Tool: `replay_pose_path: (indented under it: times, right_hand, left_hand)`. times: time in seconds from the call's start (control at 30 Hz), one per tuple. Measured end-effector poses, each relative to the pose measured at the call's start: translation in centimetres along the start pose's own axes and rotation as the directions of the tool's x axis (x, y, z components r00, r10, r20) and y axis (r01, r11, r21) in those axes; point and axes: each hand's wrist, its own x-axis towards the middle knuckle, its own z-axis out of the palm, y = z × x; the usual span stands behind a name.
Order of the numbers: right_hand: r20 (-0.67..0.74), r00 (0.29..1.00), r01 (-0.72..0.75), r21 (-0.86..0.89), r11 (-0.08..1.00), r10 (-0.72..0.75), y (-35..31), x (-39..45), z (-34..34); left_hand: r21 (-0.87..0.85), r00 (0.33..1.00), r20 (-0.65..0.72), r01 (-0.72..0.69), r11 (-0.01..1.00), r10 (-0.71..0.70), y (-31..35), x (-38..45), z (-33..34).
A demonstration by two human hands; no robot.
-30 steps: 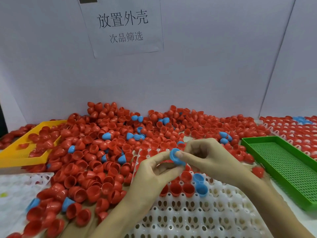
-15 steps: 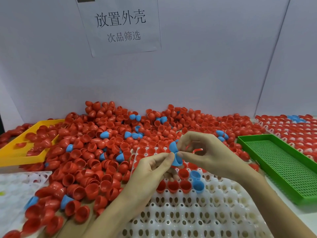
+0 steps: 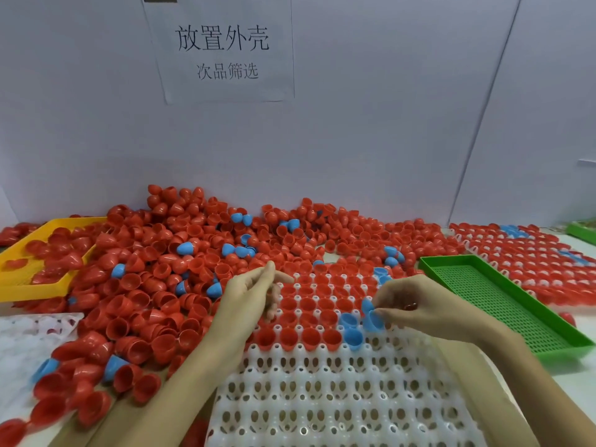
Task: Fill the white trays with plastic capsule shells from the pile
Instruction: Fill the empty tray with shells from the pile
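Observation:
A big pile of red and blue capsule shells (image 3: 167, 269) covers the table's left and back. In front of me lies a white tray (image 3: 322, 398) whose far rows hold red shells and two blue ones (image 3: 351, 330). My right hand (image 3: 419, 308) pinches blue shells (image 3: 371, 316) just above the tray, beside the seated blue ones. My left hand (image 3: 251, 291) hovers at the tray's left edge next to the pile, fingers apart and holding nothing.
A green perforated tray (image 3: 503, 301) lies to the right, with a filled white tray (image 3: 529, 256) behind it. A yellow tray (image 3: 35, 253) with red shells sits far left. Another white tray (image 3: 22, 343) is at the near left. A white wall with a paper sign stands behind.
The hands have parted. My right hand carried the blue shells down and right to the tray's filled row. My left hand let go and moved left toward the pile.

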Motion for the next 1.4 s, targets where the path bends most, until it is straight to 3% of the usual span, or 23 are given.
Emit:
replay_pose_path:
  times: [0.23, 0.33, 0.53, 0.67, 0.8, 0.9, 1.0, 1.07, 1.17, 1.3, 1.33, 1.4]
  right_hand:
    - [0.08, 0.996, -0.044, -0.07, 0.997, 0.05, 0.3, -0.2, -0.1]
    - [0.071, 0.997, -0.034, -0.002, 0.999, 0.034, 0.0, 0.7, -0.5]
    - [-0.133, 0.986, -0.056, 0.3, 0.952, 0.099, -0.1, 3.9, -1.0]
    - [-0.334, 0.93, -0.002, 0.408, 0.913, 0.151, 0.7, 4.8, 0.4]
    - [-0.455, 0.877, 0.042, 0.388, 0.921, 0.152, 1.5, 4.9, 1.1]
    - [-0.532, 0.841, 0.047, 0.254, 0.966, 0.1, 2.1, 4.6, 1.6]
    - [-0.58, 0.813, 0.059, 0.173, 0.983, 0.053, 2.4, 4.2, 2.0]
    - [-0.589, 0.808, 0.07, 0.146, 0.987, 0.03, 2.2, 4.3, 2.1]
    - [-0.572, 0.821, 0.077, 0.108, 0.991, -0.002, 2.0, 4.4, 2.2]
    - [-0.565, 0.825, 0.09, 0.1, 0.991, -0.018, 2.0, 4.2, 2.4]
    - [-0.57, 0.822, 0.09, 0.108, 0.99, -0.012, 2.0, 4.2, 2.4]
    - [-0.571, 0.821, 0.089, 0.124, 0.988, -0.002, 1.9, 4.2, 2.3]
  left_hand:
    - [0.021, 1.0, -0.009, -0.007, 1.0, 0.007, -0.2, 0.3, -0.3]
    - [0.028, 1.0, -0.028, -0.013, 1.0, 0.013, -0.1, 0.5, -0.4]
    - [0.062, 1.0, -0.025, -0.001, 0.998, 0.002, -0.5, 0.9, -0.9]
    - [0.132, 0.998, -0.047, -0.034, 0.991, 0.04, -0.6, 1.0, -1.4]
    - [0.2, 0.994, -0.076, -0.058, 0.978, 0.075, -0.6, 1.4, -1.7]
    - [0.194, 0.991, -0.062, -0.104, 0.976, 0.118, -0.8, 1.5, -2.3]
    - [0.267, 0.965, -0.151, -0.17, 0.948, 0.216, -0.8, 3.1, -3.4]
    - [0.43, 0.921, -0.239, -0.182, 0.884, 0.306, -1.1, 5.4, -4.1]
    - [0.749, 0.895, -0.201, -0.122, 0.651, 0.399, -1.4, 9.2, -5.0]
    - [0.992, 0.955, 0.013, -0.049, 0.116, 0.297, -1.9, 13.5, -7.0]
    - [0.996, 0.961, 0.054, -0.069, 0.049, 0.27, -2.0, 14.1, -7.3]
    - [0.989, 0.96, 0.104, -0.127, 0.074, 0.26, -2.1, 14.7, -7.8]
